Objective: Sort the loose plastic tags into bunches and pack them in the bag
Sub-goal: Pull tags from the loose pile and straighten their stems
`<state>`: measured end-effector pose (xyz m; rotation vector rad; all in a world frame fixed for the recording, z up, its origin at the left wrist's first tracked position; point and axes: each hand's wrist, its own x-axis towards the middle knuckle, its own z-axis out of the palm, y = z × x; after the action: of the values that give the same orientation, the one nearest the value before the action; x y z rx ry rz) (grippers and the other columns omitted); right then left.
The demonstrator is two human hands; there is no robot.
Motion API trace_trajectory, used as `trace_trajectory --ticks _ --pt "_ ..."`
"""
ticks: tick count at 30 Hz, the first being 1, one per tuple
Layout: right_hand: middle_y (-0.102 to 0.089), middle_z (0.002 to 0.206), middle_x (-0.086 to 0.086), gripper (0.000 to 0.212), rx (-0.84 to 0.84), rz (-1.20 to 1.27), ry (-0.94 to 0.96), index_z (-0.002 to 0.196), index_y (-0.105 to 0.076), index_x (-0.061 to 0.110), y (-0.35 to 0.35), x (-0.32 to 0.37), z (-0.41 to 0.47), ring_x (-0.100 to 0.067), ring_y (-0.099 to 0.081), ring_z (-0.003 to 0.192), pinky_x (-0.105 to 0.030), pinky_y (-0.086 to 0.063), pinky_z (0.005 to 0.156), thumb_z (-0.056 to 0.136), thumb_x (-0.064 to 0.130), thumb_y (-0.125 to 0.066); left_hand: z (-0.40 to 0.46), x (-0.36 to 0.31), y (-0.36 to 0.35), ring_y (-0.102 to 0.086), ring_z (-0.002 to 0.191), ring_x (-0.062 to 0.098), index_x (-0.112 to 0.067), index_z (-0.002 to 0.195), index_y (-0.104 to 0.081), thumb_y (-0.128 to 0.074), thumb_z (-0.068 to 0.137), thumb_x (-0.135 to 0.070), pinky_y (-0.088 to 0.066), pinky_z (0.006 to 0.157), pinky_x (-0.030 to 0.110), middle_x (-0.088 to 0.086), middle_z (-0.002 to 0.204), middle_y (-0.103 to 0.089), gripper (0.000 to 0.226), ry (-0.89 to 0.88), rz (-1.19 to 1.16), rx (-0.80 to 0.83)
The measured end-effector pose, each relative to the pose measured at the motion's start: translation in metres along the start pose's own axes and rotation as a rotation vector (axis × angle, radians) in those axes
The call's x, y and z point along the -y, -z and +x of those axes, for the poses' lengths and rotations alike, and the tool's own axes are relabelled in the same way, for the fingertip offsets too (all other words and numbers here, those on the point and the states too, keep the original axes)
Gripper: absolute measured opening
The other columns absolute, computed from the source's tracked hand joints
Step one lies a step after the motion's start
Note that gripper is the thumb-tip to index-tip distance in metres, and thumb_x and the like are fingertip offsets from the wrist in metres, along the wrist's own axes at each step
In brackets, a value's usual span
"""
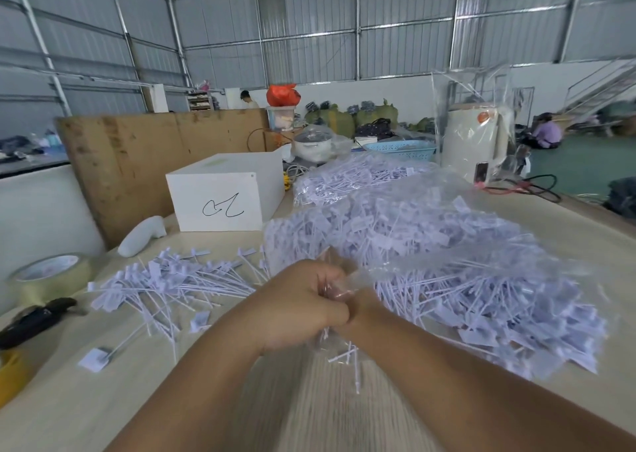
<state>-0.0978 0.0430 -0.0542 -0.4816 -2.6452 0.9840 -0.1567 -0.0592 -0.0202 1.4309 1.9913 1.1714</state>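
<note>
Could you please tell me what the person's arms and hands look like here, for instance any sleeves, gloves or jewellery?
Both forearms are bare as far as the frame shows: no sleeves, gloves, watch or bracelets. The left hand shows no rings. The right hand is mostly hidden behind it, so its fingers cannot be checked. Motion blur softens the nearer forearms.

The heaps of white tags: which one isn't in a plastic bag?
The loose tags spread bare on the table, left of the hands. The two heaps to the right and behind lie inside clear bags.
</note>
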Motion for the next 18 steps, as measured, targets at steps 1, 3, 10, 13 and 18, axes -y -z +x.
trace_trajectory --ticks 1,3,10,13,18 --pt "-0.055 0.05 0.004 0.033 0.017 -0.124 0.056 0.075 -0.048 0.01 -0.001 -0.01 0.001 0.005 -0.055 0.048 -0.005 -0.041 0.05 0.098 -0.012 -0.037 0.001 0.002 -0.001 -0.044 0.047 0.003 -0.023 0.05 -0.052 -0.067 0.077 -0.005 -0.036 0.047 0.014 -0.015 0.048 -0.044 0.036 0.004 0.045 -0.028" --pt "-0.062 0.081 -0.002 0.017 -0.005 -0.187 0.124 0.091 -0.062 -0.001 0.008 -0.013 0.002 -0.007 -0.058 0.086 -0.008 -0.036 0.067 0.098 0.005 -0.047 0.003 0.004 -0.002 -0.042 0.048 0.002 -0.021 0.051 -0.047 -0.073 0.078 -0.012 -0.034 0.049 0.016 -0.015 0.049 -0.042 0.038 0.007 0.107 -0.092" --pt "-0.063 0.087 0.005 0.016 0.132 -0.122 0.058 0.096 -0.062 0.026 0.013 -0.014 -0.001 -0.013 -0.064 0.088 -0.028 -0.053 0.079 0.096 0.018 -0.049 0.005 0.01 -0.001 -0.043 0.045 -0.002 -0.019 0.054 -0.049 -0.082 0.071 -0.045 -0.029 0.045 0.012 -0.015 0.047 -0.045 0.045 0.017 0.141 -0.201" --pt "-0.068 0.108 -0.001 0.027 0.113 -0.035 0.201 0.12 -0.062 0.021 0.018 -0.013 -0.007 -0.013 -0.064 0.098 -0.031 -0.052 0.088 0.095 0.017 -0.054 0.01 0.02 -0.001 -0.039 0.042 0.001 -0.02 0.051 -0.04 -0.069 0.077 -0.058 -0.029 0.05 0.023 -0.014 0.042 -0.042 0.054 0.016 0.241 -0.386" --pt "-0.052 0.107 0.004 0.031 0.055 -0.202 0.269 0.12 -0.056 0.015 0.027 -0.021 -0.021 -0.01 -0.049 0.101 -0.031 -0.043 0.091 0.094 0.031 -0.059 0.018 0.038 0.003 -0.037 0.045 0.005 -0.021 0.051 -0.036 -0.066 0.085 -0.044 -0.026 0.05 0.029 -0.015 0.043 -0.045 0.051 0.053 0.368 -0.51"
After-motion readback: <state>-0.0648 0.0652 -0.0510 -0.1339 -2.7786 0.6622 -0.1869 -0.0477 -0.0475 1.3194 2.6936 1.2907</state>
